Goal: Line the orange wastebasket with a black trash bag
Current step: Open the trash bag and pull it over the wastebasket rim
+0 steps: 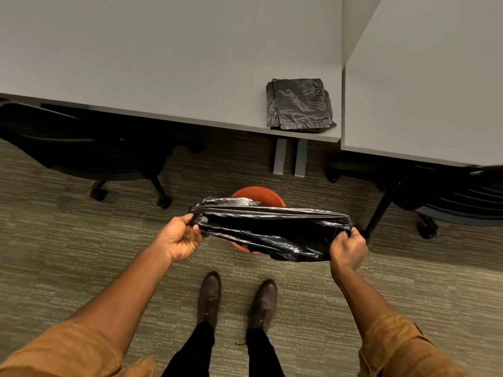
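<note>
An orange wastebasket (261,195) stands on the carpet in front of my feet, mostly hidden by a black trash bag (272,229) stretched wide above it. My left hand (181,238) grips the bag's left end. Its right end is pinched in my right hand (347,247). The bag's mouth is pulled into a long horizontal slot, slightly parted, and its body hangs down over the basket's rim. Only the far rim and a small piece of the near rim of the basket show.
A stack of folded black trash bags (299,104) lies near the corner of the grey desk (163,63). A second desk (435,91) adjoins on the right. Black office chairs stand at left (89,148) and right (449,197). Grey desk legs (290,156) rise behind the basket.
</note>
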The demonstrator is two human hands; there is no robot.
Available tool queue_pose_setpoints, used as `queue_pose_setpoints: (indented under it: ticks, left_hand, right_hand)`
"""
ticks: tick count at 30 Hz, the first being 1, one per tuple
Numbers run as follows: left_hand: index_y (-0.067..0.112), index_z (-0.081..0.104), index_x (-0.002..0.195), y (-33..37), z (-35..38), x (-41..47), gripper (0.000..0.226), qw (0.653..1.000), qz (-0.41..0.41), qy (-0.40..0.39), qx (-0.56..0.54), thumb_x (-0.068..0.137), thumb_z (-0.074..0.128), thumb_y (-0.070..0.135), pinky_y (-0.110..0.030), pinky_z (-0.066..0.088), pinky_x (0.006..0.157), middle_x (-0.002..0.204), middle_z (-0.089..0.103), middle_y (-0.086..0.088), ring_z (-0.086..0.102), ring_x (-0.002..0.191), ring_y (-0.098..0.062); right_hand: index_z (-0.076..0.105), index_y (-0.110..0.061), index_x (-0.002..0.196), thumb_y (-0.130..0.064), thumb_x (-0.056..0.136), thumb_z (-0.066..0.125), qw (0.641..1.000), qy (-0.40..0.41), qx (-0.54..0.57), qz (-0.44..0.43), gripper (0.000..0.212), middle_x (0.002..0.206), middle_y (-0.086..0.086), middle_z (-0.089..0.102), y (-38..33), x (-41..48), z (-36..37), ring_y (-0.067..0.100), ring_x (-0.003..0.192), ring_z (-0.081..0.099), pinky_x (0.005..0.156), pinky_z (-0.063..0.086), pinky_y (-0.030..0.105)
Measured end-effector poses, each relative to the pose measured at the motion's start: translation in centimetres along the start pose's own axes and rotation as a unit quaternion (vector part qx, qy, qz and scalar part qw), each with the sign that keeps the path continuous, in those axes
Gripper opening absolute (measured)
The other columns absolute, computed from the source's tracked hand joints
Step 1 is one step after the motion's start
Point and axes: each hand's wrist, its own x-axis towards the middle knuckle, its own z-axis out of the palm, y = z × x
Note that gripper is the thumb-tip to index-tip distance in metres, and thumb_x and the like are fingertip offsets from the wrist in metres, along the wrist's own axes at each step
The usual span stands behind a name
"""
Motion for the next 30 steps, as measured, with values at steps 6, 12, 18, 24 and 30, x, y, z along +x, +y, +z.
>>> queue_pose_setpoints:
  ticks: [6,12,18,24,30]
  left_hand:
    - [0.015,0.056,0.074,0.1,-0.2,2.3,0.053,0.999,0.048,0.012,0.015,0.117,0.038,0.039,-0.021,0.057,0.039,0.059,0.056,-0.004,0.063,0.046,-0.012]
    - [0.009,0.053,0.056,0.8,-1.4,6.0,0.07,0.993,0.083,-0.05,-0.061,0.118,0.038,0.035,-0.017,0.054,0.035,0.1,0.077,-0.027,0.085,0.087,-0.041]
    - [0.006,0.059,0.081,-0.2,-2.8,10.0,0.042,0.991,0.131,0.012,-0.018,0.117,0.044,0.023,-0.017,0.059,0.042,0.102,0.075,-0.024,0.086,0.074,-0.034]
    - [-0.002,0.064,0.092,-1.4,-4.8,15.9,0.028,0.989,0.139,0.035,-0.041,0.114,0.053,0.012,-0.018,0.061,0.046,0.082,0.084,-0.024,0.084,0.087,-0.031]
    - [0.014,0.052,0.068,-2.2,-7.6,24.4,0.042,0.976,0.167,0.136,-0.027,0.108,0.061,0.011,-0.017,0.054,0.04,0.074,0.065,-0.008,0.077,0.052,-0.016]
  right_hand:
    - [0.07,0.003,0.091,-0.002,0.098,0.051,0.998,-0.005,0.061,-0.007,0.021,0.079,0.024,0.066,0.4,-0.4,3.2,0.044,0.081,0.066,0.073,0.044,0.044]
    - [0.061,-0.005,0.08,-0.002,0.098,0.05,0.997,0.011,0.067,-0.021,0.021,0.069,0.012,0.056,1.2,0.9,6.4,0.03,0.07,0.053,0.069,0.038,0.042]
    - [0.07,0.007,0.092,0.0,0.097,0.051,0.998,-0.006,0.061,-0.029,0.021,0.075,0.017,0.058,3.9,2.3,10.8,0.031,0.075,0.056,0.071,0.037,0.038]
    - [0.071,0.007,0.092,0.003,0.098,0.051,0.997,-0.034,0.044,-0.048,0.021,0.076,0.015,0.061,7.7,3.0,16.3,0.032,0.074,0.058,0.07,0.044,0.044]
    - [0.068,0.001,0.096,0.003,0.104,0.05,0.998,-0.058,0.015,-0.036,0.02,0.072,0.013,0.06,12.6,4.6,21.2,0.027,0.066,0.054,0.065,0.041,0.039]
